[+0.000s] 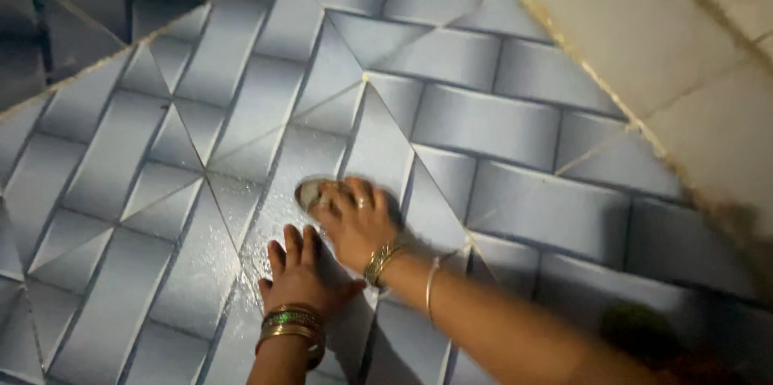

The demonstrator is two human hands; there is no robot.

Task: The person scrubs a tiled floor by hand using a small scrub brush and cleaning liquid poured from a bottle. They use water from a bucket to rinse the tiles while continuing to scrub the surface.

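My right hand [354, 224] presses a small round scrubbing pad [310, 190] against a grey-blue patterned tile wall [483, 119]. The fingers are curled over the pad, and a ring and bangles show on the hand and wrist. My left hand [302, 272] lies flat on the same tiles just below and left of the right hand, fingers together and holding nothing; green and gold bangles circle its wrist. White soapy speckles [217, 256] cover the tiles around both hands.
A cream tiled surface [668, 39] runs diagonally across the upper right, meeting the grey tiles along a grimy joint. A blurred dark green object [640, 333] sits at the lower right, beside my right forearm.
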